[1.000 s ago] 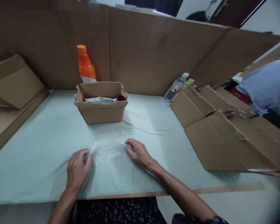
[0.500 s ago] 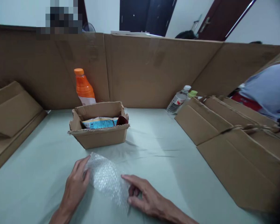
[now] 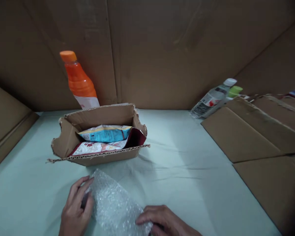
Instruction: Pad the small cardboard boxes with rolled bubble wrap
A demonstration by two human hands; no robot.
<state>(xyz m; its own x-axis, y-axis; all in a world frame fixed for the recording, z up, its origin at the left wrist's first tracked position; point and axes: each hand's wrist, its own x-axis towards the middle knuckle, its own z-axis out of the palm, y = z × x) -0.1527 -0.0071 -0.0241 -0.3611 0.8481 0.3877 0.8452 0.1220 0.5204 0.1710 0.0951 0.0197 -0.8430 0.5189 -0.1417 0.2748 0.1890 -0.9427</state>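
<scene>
Left hand (image 3: 75, 209): yours was half curled at one edge of the bubble wrap (image 3: 115, 203); whether it gripped was unclear.
Right hand (image 3: 166, 219): your bent fingers held the opposite edge.
Bubble wrap: lay between your hands, outside the carton (image 3: 108, 159), nothing visibly wrapped.
Carton: stood beyond your left hand, top unclosed.
Packets (image 3: 108, 134): two were already inside.
</scene>
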